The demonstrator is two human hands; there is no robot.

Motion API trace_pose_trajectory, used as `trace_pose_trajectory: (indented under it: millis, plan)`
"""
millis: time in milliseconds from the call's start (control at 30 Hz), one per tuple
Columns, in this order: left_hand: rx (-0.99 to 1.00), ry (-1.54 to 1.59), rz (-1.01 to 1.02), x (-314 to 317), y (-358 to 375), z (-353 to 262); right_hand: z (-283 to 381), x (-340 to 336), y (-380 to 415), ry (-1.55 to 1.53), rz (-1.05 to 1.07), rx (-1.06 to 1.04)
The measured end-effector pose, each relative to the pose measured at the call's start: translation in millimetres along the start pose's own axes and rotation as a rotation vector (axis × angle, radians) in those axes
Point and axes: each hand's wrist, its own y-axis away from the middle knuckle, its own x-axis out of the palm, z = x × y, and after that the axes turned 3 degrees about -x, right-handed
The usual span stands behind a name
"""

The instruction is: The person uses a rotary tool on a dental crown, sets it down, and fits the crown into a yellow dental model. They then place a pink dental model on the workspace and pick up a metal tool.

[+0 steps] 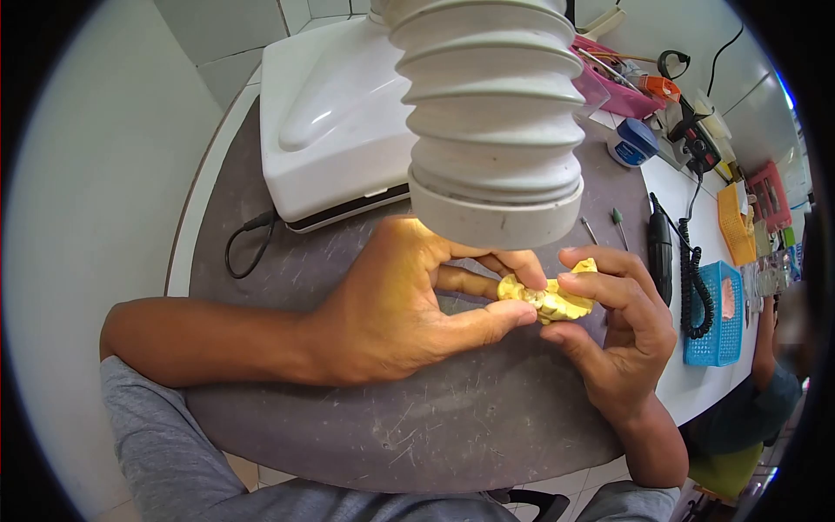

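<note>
Just below the mouth of a white ribbed hose, a yellow dental cast (567,304) is held between both hands over the grey work surface. My left hand (409,300) pinches its left end with thumb and fingertips, near a small paler spot whose nature I cannot make out. The fingers and thumb of my right hand (624,326) are closed on its right end. Parts of the cast are hidden behind the fingertips. Beyond my right hand lie a green-tipped bur (618,217), a thin metal bur (590,230) and a black handpiece (659,252).
The ribbed hose (496,113) hangs close above my hands from a white machine (335,113). To the right stand a blue basket (715,335), a coiled cord (693,296), a blue-lidded jar (632,143) and a yellow basket (735,228). Another person (757,400) sits at far right.
</note>
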Motion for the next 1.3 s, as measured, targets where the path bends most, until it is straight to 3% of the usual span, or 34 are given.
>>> trace_pose_trajectory:
  millis: [533,767,933,1167,1233,1300]
  plan:
    - [0.146,-0.048,0.023,0.3,-1.0,8.7,2.1,4.4,0.7,0.036,-0.045,0.002]
    - [0.114,-0.101,0.033,-2.1,0.0,4.4,2.5,8.0,0.3,0.023,-0.045,0.013]
    - [0.204,-0.362,-0.005,-2.1,-1.7,2.7,2.9,-0.2,-0.9,0.086,0.028,-0.002]
    - [0.2,-0.277,-0.151,3.0,-2.0,4.3,-6.0,5.5,7.9,0.021,0.067,0.103]
    - [0.195,-0.3,-0.185,3.3,-2.9,4.3,-5.7,0.4,8.6,0.051,0.06,0.067]
    - [0.188,-0.302,-0.186,5.8,-3.4,-0.9,2.3,-10.9,2.5,0.317,-0.057,-0.136]
